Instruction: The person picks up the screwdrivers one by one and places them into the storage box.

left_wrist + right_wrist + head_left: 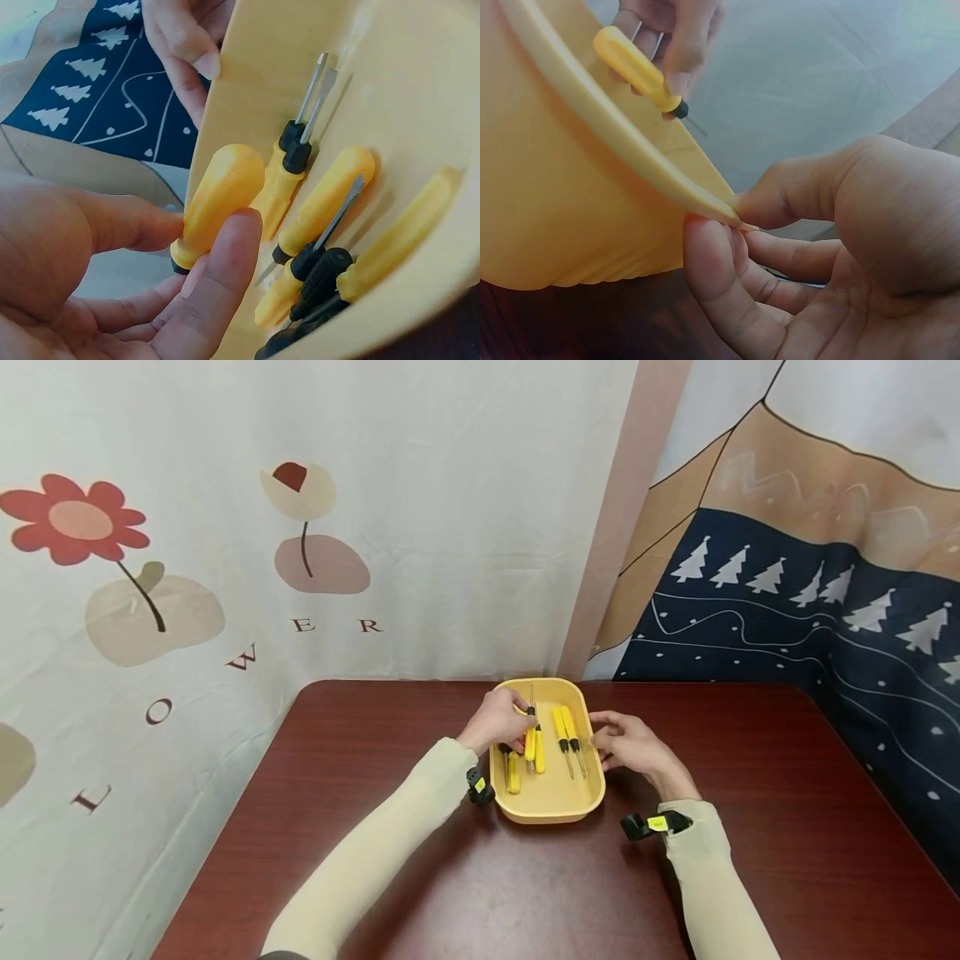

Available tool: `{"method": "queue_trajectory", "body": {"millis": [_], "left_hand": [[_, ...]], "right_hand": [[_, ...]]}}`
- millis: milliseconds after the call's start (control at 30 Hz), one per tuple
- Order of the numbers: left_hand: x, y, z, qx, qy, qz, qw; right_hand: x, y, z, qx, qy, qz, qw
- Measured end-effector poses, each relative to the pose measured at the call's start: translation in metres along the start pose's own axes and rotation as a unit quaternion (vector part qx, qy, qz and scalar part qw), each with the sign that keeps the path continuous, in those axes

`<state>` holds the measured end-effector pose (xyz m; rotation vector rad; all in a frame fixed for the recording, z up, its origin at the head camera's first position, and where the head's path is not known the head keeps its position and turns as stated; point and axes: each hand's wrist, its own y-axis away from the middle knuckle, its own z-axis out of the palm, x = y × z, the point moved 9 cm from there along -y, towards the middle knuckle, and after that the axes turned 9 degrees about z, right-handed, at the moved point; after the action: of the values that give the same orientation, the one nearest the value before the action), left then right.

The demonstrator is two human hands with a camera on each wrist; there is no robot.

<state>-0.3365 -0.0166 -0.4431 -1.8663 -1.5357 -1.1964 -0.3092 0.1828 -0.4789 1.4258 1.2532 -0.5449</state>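
My left hand (497,720) is over the left side of a yellow plastic tray (551,806). Between thumb and fingers it pinches a screwdriver (221,191) with a yellow handle and black collar. Its thin shaft points toward the far side in the head view. At the tray's right side, my right hand (636,747) pinches the rim (641,154) between thumb and fingertips. Two more screwdrivers (567,727) lie side by side in the tray's right half, shafts toward the near side. Several others, including one yellow-handled screwdriver (330,195), lie below the left hand, partly overlapping.
The tray stands near the far edge of a dark red-brown table (375,752). Behind the table hangs a pale curtain (465,510) with flower prints, and at the right a navy cloth (720,635) with white trees. Each wrist wears a small black camera (656,824).
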Motion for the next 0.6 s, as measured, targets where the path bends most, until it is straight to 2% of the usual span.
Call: {"method": "queue_trajectory", "body": {"millis": [333, 600], "left_hand": [[0.003, -0.011, 0.013, -0.026, -0.044, -0.013, 0.9986], [0.002, -0.021, 0.021, -0.034, -0.069, -0.030, 0.9966]], "right_hand": [[0.000, -0.001, -0.001, 0.001, 0.000, 0.002, 1.0000], [0.003, -0.003, 0.000, 0.004, -0.001, 0.012, 0.9999]]}}
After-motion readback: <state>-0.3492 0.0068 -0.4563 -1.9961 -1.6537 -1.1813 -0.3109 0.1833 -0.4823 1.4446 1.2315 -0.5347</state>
